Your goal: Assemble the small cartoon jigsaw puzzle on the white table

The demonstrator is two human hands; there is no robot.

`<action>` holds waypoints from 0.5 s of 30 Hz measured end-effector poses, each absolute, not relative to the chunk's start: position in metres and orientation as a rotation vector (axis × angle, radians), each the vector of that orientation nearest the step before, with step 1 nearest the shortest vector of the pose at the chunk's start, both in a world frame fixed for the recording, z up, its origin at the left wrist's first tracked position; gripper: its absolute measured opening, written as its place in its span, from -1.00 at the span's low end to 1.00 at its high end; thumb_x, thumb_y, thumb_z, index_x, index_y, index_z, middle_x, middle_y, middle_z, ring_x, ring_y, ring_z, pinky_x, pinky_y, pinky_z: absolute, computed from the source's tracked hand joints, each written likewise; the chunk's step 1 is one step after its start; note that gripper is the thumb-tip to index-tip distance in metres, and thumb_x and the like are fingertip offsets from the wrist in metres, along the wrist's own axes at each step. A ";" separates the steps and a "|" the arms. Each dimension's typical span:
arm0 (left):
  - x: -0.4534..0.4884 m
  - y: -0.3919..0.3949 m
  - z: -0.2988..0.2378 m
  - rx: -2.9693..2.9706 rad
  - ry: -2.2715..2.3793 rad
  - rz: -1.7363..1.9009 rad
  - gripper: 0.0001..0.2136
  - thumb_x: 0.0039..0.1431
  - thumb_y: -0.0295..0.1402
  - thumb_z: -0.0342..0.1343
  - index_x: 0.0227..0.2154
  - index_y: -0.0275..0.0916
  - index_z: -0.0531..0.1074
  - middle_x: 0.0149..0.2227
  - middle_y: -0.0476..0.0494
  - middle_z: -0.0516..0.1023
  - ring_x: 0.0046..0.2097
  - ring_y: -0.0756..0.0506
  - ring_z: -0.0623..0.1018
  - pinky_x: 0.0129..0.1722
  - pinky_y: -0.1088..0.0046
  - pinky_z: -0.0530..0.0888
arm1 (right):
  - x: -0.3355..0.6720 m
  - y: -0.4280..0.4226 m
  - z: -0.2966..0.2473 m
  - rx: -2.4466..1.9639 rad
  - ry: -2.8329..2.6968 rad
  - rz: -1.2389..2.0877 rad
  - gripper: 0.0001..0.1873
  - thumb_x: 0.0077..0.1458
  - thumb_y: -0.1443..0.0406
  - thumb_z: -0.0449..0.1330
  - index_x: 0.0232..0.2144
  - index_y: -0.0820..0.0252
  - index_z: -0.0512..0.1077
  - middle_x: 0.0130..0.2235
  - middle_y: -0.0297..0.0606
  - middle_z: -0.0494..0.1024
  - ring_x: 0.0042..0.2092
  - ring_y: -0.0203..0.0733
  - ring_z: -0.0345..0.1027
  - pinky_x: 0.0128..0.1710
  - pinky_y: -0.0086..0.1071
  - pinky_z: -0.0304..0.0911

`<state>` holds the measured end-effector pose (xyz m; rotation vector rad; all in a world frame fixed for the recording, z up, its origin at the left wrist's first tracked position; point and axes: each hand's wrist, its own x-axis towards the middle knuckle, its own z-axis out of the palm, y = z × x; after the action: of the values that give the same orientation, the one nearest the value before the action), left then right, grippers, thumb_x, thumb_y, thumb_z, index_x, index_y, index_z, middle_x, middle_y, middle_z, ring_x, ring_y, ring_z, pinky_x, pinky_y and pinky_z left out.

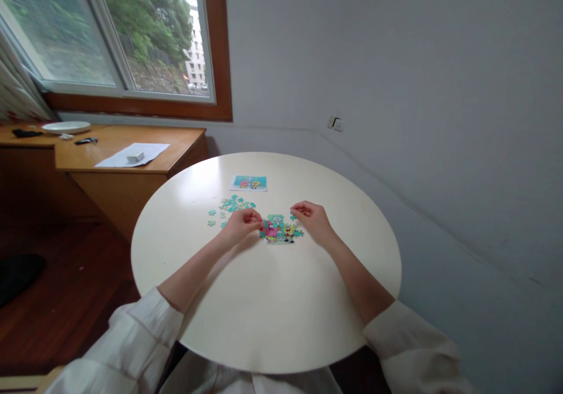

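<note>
Above the counter [272,306], my right grip [310,215] pinches a piece [292,217]; left grip [241,225] unclear. Sideways brushing could split the joined puzzle [280,233].

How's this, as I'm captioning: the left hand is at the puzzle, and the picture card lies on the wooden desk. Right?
The picture card lies on the round table, not the wooden desk, the head view shows; the left hand is at the puzzle.

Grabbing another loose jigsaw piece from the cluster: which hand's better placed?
Left, probably: the left hand is close beside the loose jigsaw pieces, while the right hand is across the partly assembled jigsaw puzzle from them.
</note>
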<state>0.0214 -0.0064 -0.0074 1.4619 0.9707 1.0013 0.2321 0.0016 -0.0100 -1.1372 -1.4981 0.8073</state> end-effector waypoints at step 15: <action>0.018 -0.011 -0.011 2.186 1.197 0.866 -0.86 -0.05 -0.39 0.00 -0.46 -0.26 0.45 -0.36 -0.13 0.46 -0.30 -0.06 0.44 -0.24 0.42 0.37 | 0.262 0.014 -0.023 -1.338 -1.610 0.952 -0.76 -0.29 0.23 0.25 -0.53 0.31 0.40 -0.56 -0.29 0.44 -0.50 -0.32 0.30 -0.46 -0.41 0.21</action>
<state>0.0183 -0.0110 -0.0115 2.1855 1.1969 0.8664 0.2624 0.0140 -0.0225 -1.3379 -1.6100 0.9521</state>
